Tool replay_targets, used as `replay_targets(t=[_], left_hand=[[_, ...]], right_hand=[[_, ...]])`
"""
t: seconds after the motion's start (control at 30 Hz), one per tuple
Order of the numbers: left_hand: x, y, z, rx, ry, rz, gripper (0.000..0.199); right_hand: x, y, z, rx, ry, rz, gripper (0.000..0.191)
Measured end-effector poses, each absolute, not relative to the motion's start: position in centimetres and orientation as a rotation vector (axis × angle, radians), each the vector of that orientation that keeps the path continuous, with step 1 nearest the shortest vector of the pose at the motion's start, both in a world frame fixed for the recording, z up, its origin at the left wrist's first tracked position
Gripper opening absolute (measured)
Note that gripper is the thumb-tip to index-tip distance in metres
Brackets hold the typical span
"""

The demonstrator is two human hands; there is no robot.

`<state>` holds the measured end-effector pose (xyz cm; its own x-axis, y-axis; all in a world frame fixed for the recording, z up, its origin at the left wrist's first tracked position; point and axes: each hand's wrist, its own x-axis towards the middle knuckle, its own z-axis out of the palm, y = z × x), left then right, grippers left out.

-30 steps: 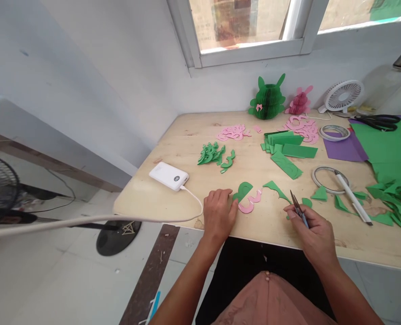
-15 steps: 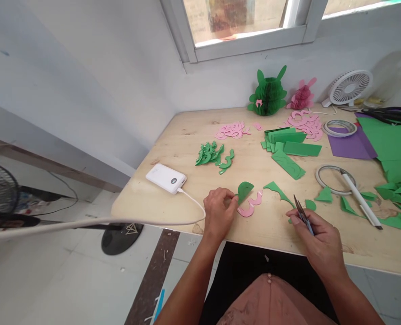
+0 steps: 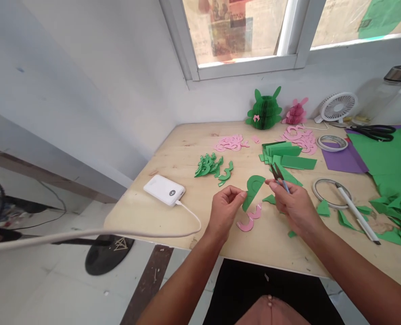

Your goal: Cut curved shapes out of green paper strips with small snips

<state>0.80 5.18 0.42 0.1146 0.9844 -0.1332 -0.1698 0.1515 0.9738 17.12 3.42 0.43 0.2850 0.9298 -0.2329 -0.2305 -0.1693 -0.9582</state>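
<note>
The scalloped green paper cutout (image 3: 254,189) is held tilted between two hands above a wooden tabletop (image 3: 193,140), a curved line showing inside its rounded edge. Left hand (image 3: 224,208): thumb and forefinger are pinched together on the cutout's left side, the other fingers curled inward. Right hand (image 3: 293,201): the fingers close round small blue-handled scissors (image 3: 279,175), blades pointing up and away from the person; thumb and forefinger tips are at the cutout's upper right corner — whether they grip it or merely meet it, I cannot tell from here. A wavy pink paper strip (image 3: 246,223) lies on the wood just below the cutout. Past the left hand sits a heap of curved green paper pieces (image 3: 209,165); farther left, a white power bank (image 3: 164,189) with its cable plugged in. Rectangular green paper strips (image 3: 298,162) lie beyond the right hand.
</note>
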Motion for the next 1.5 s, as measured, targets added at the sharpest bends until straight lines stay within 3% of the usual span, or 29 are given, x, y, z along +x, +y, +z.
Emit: replay_targets(t=[0.33, 0.47, 0.83, 1.5], left_hand=[[1.4, 7.8, 0.5, 1.009, 1.056, 1.043, 0.024], [1.9, 9.2, 0.6, 1.002, 1.045, 0.959, 0.035], [3.2, 10.9, -1.0, 1.025, 1.017, 0.924, 0.025], [3.5, 11.2, -0.6, 1.055, 1.062, 0.761, 0.021]], right_hand=[[16.5, 6.6, 0.1, -1.25, -0.702, 1.217, 0.035], [16.7, 7.0, -0.4, -1.258, -0.689, 1.202, 0.036], [17.2, 7.7, -2.3, -1.221, -0.641, 1.267, 0.043], [17.9, 8.3, -2.9, -1.338, -0.684, 1.146, 0.037]])
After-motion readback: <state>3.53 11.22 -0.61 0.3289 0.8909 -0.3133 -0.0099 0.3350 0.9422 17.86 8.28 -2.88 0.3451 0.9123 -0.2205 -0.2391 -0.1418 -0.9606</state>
